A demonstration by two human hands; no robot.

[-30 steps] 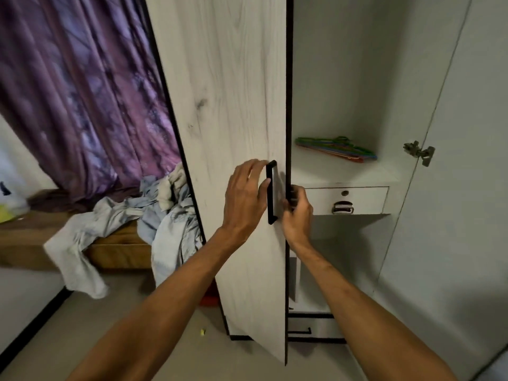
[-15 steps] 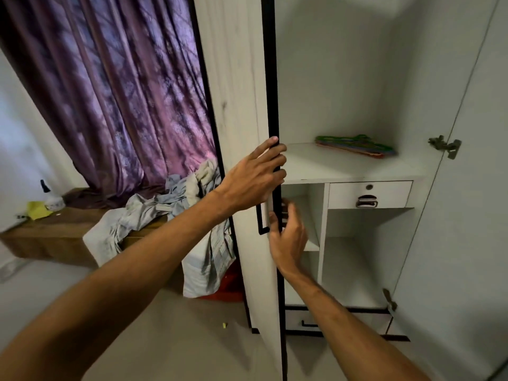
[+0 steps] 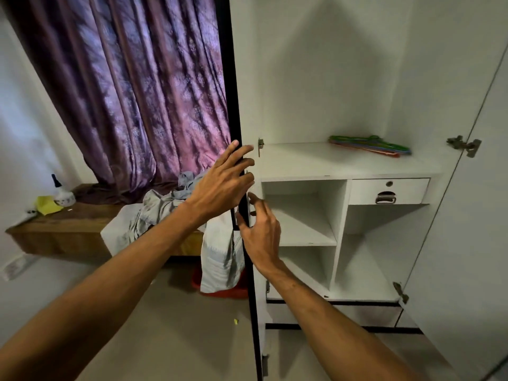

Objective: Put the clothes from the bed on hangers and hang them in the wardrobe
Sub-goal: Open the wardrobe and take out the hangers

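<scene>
Black along its edge and seen end-on, the left door (image 3: 229, 78) of the wardrobe (image 3: 330, 78) has 2 hands at it. The left hand (image 3: 220, 185) lies against the edge with its fingers straight, touching rather than gripping. The right hand (image 3: 261, 229) hovers just below, fingers loosely spread, and holds nothing; I cannot tell whether its fingertips touch the door. The right door (image 3: 481, 188) stands wide, so the inside is exposed.

Left of the door, the clothes (image 3: 162, 207) lie in a pale heap on the bed (image 3: 55, 237), 1 piece hanging over the side above a red basin (image 3: 228, 291). Farther in, the hangers (image 3: 368, 144) lie in a flat coloured bundle on the shelf (image 3: 316, 160), above a small drawer (image 3: 384, 188). A purple curtain (image 3: 137, 92) hangs behind the bed.

My reading is that the step in hand is opening the wardrobe; no garment is hung yet. Next, I judge, comes a reach to the shelf for 1 hanger, then a turn left to the heap. The stacked hangers may tangle, so lifting the top one alone calls for care.
</scene>
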